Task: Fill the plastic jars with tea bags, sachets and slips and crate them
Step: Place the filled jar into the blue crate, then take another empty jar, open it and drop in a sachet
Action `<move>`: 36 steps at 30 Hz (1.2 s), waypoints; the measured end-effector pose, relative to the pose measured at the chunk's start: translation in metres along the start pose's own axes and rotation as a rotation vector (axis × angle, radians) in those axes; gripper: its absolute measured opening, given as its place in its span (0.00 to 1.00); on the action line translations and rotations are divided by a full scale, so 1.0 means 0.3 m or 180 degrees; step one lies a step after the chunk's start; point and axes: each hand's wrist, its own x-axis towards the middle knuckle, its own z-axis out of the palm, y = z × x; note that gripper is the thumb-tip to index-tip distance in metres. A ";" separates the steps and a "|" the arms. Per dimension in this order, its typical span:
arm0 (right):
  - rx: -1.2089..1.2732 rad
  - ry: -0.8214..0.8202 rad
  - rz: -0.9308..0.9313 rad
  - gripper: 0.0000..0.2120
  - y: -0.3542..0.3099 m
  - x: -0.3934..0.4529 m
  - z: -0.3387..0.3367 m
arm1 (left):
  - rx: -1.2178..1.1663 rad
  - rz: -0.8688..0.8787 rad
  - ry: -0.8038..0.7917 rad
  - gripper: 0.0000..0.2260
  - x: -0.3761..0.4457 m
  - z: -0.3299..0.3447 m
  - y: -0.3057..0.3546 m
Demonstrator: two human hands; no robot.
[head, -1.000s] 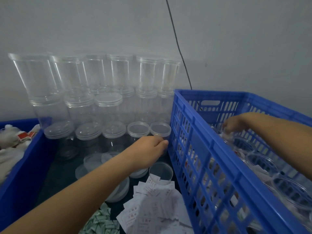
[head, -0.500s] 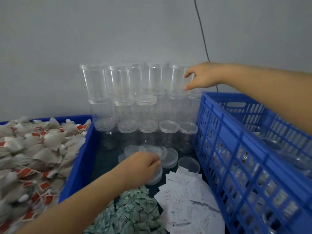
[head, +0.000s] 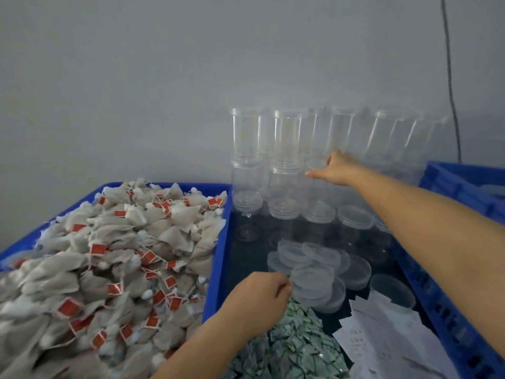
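Right hand (head: 337,168) open at stacked jars (head: 287,138); left hand (head: 262,296) pinches lid (head: 311,277) — slips' (head: 388,340) print illegible.

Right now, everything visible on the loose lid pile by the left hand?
The lid pile is a heap of round, shallow, translucent plastic lids, frosted-looking, overlapping and tilted at mixed angles on the dark surface. It sits in front of the stacked clear jars, behind the green sachets and left of the white slips. One lid lies apart at the right. The left hand is curled at the pile's near-left edge; whether it grips a lid cannot be told. Count unclear.
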 end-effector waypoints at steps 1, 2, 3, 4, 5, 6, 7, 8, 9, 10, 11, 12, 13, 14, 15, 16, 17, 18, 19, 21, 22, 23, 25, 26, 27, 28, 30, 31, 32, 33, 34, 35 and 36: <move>0.0011 0.0052 0.0003 0.47 0.000 0.011 0.007 | 0.0030 0.0006 -0.0024 0.13 0.002 0.000 -0.003; 0.0031 0.0102 -0.0010 0.45 -0.001 0.018 0.010 | 0.0073 0.0028 -0.0051 0.13 0.004 0.001 -0.004; 0.0051 0.0134 -0.0029 0.41 -0.002 0.024 0.013 | 0.0115 0.0062 -0.0067 0.14 0.007 0.001 -0.004; 0.0060 0.0151 -0.0054 0.38 -0.002 0.028 0.016 | 0.0152 0.0098 -0.0069 0.14 0.009 0.000 -0.004; 0.0075 0.0156 -0.0058 0.36 -0.002 0.029 0.017 | 0.0190 0.0130 -0.0061 0.14 0.011 -0.001 -0.004; 0.0110 0.0167 -0.0062 0.37 -0.003 0.026 0.015 | 0.0223 0.0154 -0.0036 0.14 0.012 -0.001 -0.003; 0.0154 0.0183 -0.0070 0.36 -0.005 0.019 0.011 | 0.0248 0.0165 0.0006 0.14 0.012 0.002 -0.003; 0.0211 0.0202 -0.0093 0.36 -0.007 0.006 0.003 | 0.0268 0.0164 0.0068 0.14 0.011 0.005 -0.004; 0.0275 0.0212 -0.0100 0.37 -0.010 -0.011 -0.009 | 0.0288 0.0160 0.0145 0.13 0.010 0.009 -0.005; 0.0344 0.0217 -0.0094 0.39 -0.011 -0.035 -0.025 | 0.0302 0.0164 0.0241 0.12 0.009 0.011 -0.005; 0.0422 0.0197 -0.0066 0.41 -0.009 -0.066 -0.042 | 0.0304 0.0167 0.0355 0.11 0.008 0.010 -0.003; 0.0513 0.0113 -0.0013 0.42 -0.007 -0.107 -0.057 | 0.0316 0.0164 0.0493 0.10 0.009 0.007 0.000; 0.0623 -0.0033 0.0061 0.42 -0.004 -0.155 -0.066 | 0.0356 0.0162 0.0655 0.11 0.010 0.004 0.002; 0.0771 -0.0213 0.0147 0.40 -0.002 -0.208 -0.069 | 0.0433 0.0163 0.0841 0.16 0.011 0.002 0.003; 0.0964 -0.0410 0.0250 0.38 0.000 -0.263 -0.059 | 0.0538 0.0170 0.1045 0.22 0.010 -0.001 0.008; 0.1213 -0.0611 0.0369 0.35 0.004 -0.320 -0.040 | 0.0711 0.0185 0.1264 0.28 0.003 -0.007 0.017; 0.1520 -0.0817 0.0505 0.32 0.009 -0.374 -0.012 | 0.0994 0.0237 0.1471 0.32 -0.004 -0.014 0.028; 0.1864 -0.1028 0.0661 0.30 0.015 -0.432 0.021 | 0.1362 0.0330 0.1630 0.36 -0.013 -0.017 0.042; 0.2223 -0.1223 0.0828 0.28 0.022 -0.489 0.055 | 0.1747 0.0454 0.1698 0.38 -0.021 -0.018 0.054; 0.2889 -0.1557 0.1109 0.24 0.043 -0.594 0.119 | 0.2413 0.0644 0.1469 0.42 -0.041 -0.009 0.075; 0.3175 -0.1722 0.1219 0.24 0.055 -0.640 0.150 | 0.2695 0.0715 0.1281 0.43 -0.053 0.001 0.079; 0.3402 -0.1881 0.1332 0.25 0.069 -0.682 0.178 | 0.2986 0.0789 0.1096 0.42 -0.068 0.012 0.084; 0.3625 -0.2116 0.1555 0.30 0.098 -0.752 0.225 | 0.3555 0.0964 0.0960 0.41 -0.114 0.026 0.088; 0.3619 -0.2206 0.1637 0.32 0.110 -0.781 0.241 | 0.3722 0.1040 0.1023 0.40 -0.138 0.032 0.084; 0.3555 -0.2285 0.1686 0.35 0.121 -0.807 0.254 | 0.3833 0.1147 0.1091 0.38 -0.157 0.037 0.080; 0.3468 -0.2342 0.1699 0.37 0.127 -0.831 0.265 | 0.3885 0.1268 0.1154 0.37 -0.171 0.045 0.074; 0.3365 -0.2343 0.1706 0.39 0.129 -0.871 0.282 | 0.3983 0.1436 0.1249 0.35 -0.191 0.057 0.062; 0.3381 -0.2279 0.1727 0.39 0.126 -0.886 0.292 | 0.4050 0.1457 0.1265 0.34 -0.197 0.061 0.064; 0.3450 -0.2183 0.1755 0.39 0.123 -0.897 0.303 | 0.4105 0.1466 0.1295 0.34 -0.200 0.063 0.069; 0.3538 -0.2071 0.1776 0.39 0.121 -0.907 0.312 | 0.4146 0.1482 0.1351 0.34 -0.200 0.063 0.075; 0.3647 -0.1973 0.1782 0.39 0.118 -0.916 0.319 | 0.4163 0.1534 0.1439 0.33 -0.200 0.064 0.082; 0.3783 -0.1894 0.1777 0.39 0.119 -0.926 0.329 | 0.4142 0.1581 0.1502 0.32 -0.201 0.067 0.086; 0.3909 -0.1833 0.1746 0.38 0.124 -0.936 0.337 | 0.4074 0.1612 0.1525 0.31 -0.202 0.071 0.094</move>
